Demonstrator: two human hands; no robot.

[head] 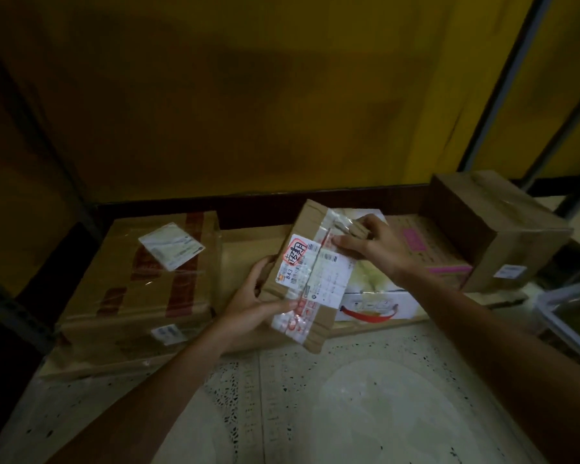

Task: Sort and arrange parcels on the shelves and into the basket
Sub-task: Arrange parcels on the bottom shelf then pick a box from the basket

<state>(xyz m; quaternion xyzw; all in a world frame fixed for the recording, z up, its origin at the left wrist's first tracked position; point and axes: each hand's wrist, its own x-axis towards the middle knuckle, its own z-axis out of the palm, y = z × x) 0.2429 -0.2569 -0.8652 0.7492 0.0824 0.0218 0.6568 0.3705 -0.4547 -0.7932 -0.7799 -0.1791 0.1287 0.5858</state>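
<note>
A yellow wall [248,95] filled the upper half of the frame, dim and shadowed, with a grey metal upright [503,78] slanting down the upper right. Below it, a pale speckled floor [315,396] took up the bottom of the frame.

At the left, a large flat cardboard box [121,286] lay on the floor, crossed with red-printed tape and bearing a white sticker on its top. At the upper right, a plain brown carton [503,229] sat tilted, resting partly on a flat box with a pink label [432,256]. Just in front of that, right of centre, lay a white box with a red curved mark [375,299].

In the centre, the parcel [315,286] was held up in both hands, tilted, over the near edge of the white box. It was a small brown carton wrapped in clear tape, its white shipping label [302,259] facing the camera with "843" printed on it and a red-ringed handwritten mark.

The left hand [252,303] gripped the parcel's lower left edge, thumb across the taped face and fingers curled around the side. The right hand [379,246] clasped the upper right end, fingers curled over the far corner and thumb lying on the label side.
</note>
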